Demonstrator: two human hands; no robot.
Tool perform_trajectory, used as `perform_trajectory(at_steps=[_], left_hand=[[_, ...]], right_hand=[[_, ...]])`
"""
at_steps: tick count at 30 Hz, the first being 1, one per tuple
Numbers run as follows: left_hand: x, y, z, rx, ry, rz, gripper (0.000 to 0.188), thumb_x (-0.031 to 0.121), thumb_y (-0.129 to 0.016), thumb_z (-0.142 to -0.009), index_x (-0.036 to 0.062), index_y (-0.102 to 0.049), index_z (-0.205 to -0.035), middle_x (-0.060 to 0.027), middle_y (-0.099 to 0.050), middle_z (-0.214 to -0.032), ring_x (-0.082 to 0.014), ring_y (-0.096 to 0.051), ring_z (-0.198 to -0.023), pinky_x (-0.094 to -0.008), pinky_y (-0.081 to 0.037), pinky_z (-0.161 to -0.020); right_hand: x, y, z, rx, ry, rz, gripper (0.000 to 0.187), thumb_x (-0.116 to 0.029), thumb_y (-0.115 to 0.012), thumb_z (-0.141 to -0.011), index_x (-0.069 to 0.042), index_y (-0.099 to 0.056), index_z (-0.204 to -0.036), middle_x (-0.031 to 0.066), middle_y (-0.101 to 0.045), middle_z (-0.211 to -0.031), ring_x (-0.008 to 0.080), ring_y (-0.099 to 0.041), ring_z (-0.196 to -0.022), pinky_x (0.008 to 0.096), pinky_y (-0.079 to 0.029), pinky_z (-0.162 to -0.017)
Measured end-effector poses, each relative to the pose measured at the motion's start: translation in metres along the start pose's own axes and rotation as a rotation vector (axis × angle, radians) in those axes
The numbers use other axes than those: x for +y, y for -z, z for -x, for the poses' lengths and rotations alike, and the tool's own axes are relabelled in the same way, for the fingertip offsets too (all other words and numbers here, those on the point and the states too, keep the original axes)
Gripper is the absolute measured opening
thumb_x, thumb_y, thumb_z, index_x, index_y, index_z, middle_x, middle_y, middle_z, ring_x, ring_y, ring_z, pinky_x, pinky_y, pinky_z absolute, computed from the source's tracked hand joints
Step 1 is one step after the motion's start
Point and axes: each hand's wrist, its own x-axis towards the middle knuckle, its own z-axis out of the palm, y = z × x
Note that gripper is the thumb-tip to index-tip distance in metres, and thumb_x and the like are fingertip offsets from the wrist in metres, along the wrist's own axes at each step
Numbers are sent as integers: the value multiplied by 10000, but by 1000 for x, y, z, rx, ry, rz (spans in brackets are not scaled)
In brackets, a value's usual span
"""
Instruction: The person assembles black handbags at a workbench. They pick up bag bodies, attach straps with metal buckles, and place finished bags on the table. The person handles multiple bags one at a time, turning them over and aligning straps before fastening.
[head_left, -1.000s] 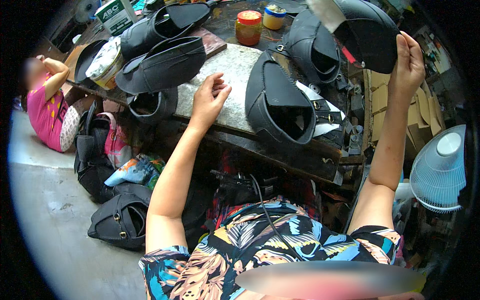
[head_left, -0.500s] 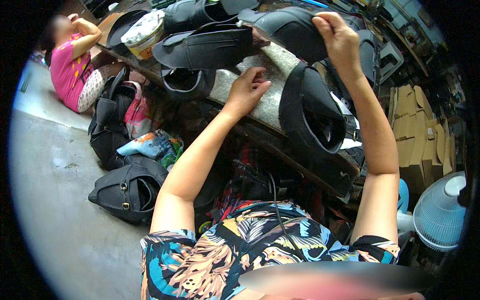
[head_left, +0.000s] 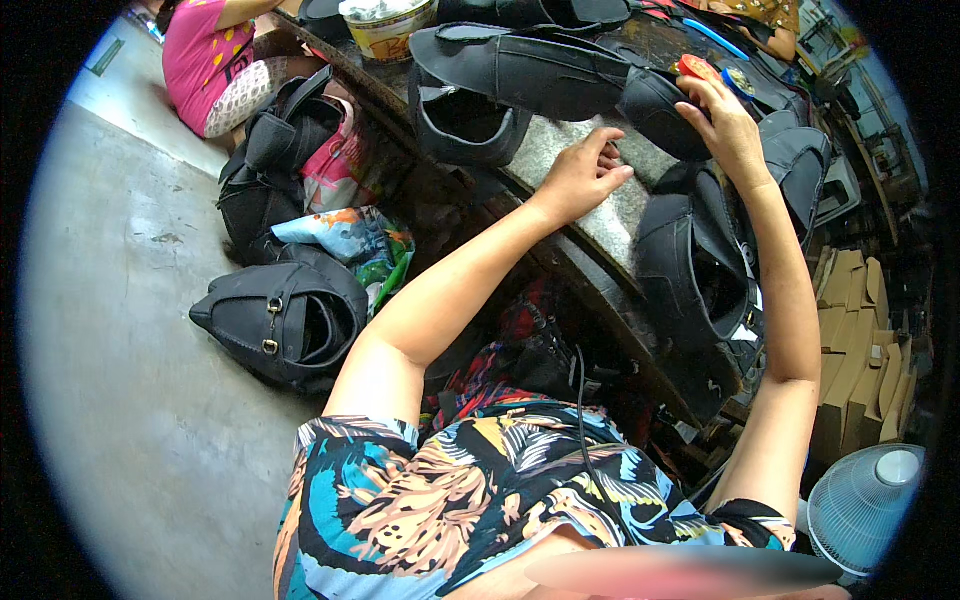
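My right hand (head_left: 728, 132) is over the heel end of a black leather shoe upper (head_left: 660, 112) on the workbench, thumb and fingers apart. Its fingertips are close to a round red lid-like piece (head_left: 697, 68) and a blue-rimmed one (head_left: 738, 84). Loosely curled, my left hand (head_left: 585, 178) hovers above the pale stone slab (head_left: 635, 165) with nothing visible in it. Just beyond it lies a long black shoe (head_left: 520, 75). Another black shoe (head_left: 470, 125) sits to its left, opening toward me. Near my right forearm stands a larger black shoe (head_left: 690, 265).
A tub (head_left: 390, 35) stands at the bench's far left. Black shoes and a buckled one (head_left: 285, 322) are piled left of the bench, beside a colourful cloth (head_left: 345, 245). Cardboard (head_left: 860, 340) and a fan (head_left: 865, 510) are at right. Two people sit nearby, including one in pink (head_left: 205, 65).
My right hand has lowered the black shoe upper from a raised pinch down to the bench, and its fingers have spread. My left hand stays over the slab. The view has shifted.
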Motion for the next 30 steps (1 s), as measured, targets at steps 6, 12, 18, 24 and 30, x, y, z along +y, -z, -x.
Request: perform_trajectory(at_steps=[6,12,18,24,30], left_hand=[[4,-2,3,-3,-161,-2,295,144,-686,-922,26,-617,-1184,-161,-672,-1069,-248,-698,-973,-348,-565,-820],[42,32,60,181,-640,-498,362,31,-711,-784,101,-651,-1134,-133,-594,-1236,-322,-606,-1138,-424,-504,-959],[28,83,86,819,-272,-378,580,224,-637,-899,9,-413,-1390,-228,-381,-1438,-392,-351,-1358,-467,-258,-1152],[1,83,74,757,84,387,601,378,-429,-1065,11,-266,-1512,-130,-340,-1510,-225,-300,-1408,-359,-153,-1195],[21,72,72,861,-37,365,600,343,-442,-1054,-21,-241,-1487,-170,-320,-1479,-250,-313,-1379,-406,-182,-1188]], right_hand=[[-47,-10,-36,218,374,69,560,-271,-746,-816,-138,-570,-1331,76,-592,-1329,317,-523,-1251,428,-455,-1041],[-61,4,-59,-49,53,-820,383,-223,-736,-910,-2,-608,-1196,44,-654,-1038,133,-596,-956,279,-472,-881],[-72,66,-20,188,-7,-937,308,-196,-665,-975,-28,-597,-1224,-2,-652,-1012,62,-616,-920,208,-508,-791],[-127,60,-16,255,426,-551,327,-155,-788,-829,-42,-649,-1103,69,-679,-972,189,-653,-899,315,-515,-863],[-148,16,-33,-3,695,-110,421,-149,-724,-808,-96,-640,-1217,89,-657,-1132,301,-587,-1157,416,-486,-1009]])
